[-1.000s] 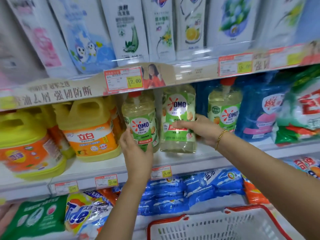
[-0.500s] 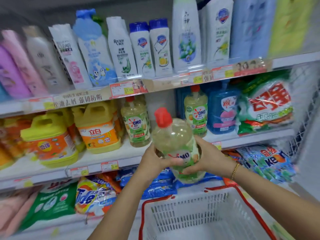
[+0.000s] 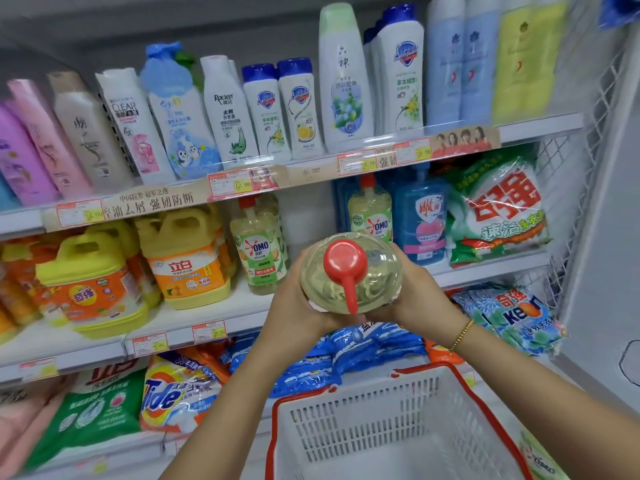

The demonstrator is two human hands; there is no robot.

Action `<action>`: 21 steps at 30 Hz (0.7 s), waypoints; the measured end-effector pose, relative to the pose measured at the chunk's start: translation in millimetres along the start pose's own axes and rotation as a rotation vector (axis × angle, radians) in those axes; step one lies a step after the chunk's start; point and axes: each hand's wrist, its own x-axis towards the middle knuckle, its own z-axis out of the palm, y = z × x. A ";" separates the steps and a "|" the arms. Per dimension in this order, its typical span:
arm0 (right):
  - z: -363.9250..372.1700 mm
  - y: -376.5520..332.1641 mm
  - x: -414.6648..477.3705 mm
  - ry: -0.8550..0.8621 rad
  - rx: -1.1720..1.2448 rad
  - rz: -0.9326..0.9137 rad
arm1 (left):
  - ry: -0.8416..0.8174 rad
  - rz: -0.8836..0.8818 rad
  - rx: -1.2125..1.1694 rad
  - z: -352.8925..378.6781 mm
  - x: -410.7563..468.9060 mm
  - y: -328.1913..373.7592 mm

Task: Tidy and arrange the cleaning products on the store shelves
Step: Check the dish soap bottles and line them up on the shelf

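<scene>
My left hand (image 3: 298,308) and right hand (image 3: 420,296) clasp the OMO bottle (image 3: 374,275) between them, red cap (image 3: 344,261) pointing at me. The shelf gap (image 3: 306,220) lies straight beyond both

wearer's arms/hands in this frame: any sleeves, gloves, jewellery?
No gloves: left hand and right hand are bare. Both forearms are uncovered as far as the frame shows, with no sleeve in view. The right wrist wears a thin gold-coloured beaded bracelet. No watch or marking visible on the left wrist.
</scene>
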 end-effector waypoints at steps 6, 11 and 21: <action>15.5 14.8 -5.6 -0.050 0.124 0.116 | 0.020 -0.042 -0.118 -0.3 -3.8 -9.4; 29.1 27.4 -6.2 -0.190 0.232 0.172 | 0.077 -0.242 -0.298 -0.7 -6.9 -38.1; 53.0 34.7 9.4 0.044 0.076 0.077 | 0.426 -0.412 -0.700 -2.6 5.8 -46.0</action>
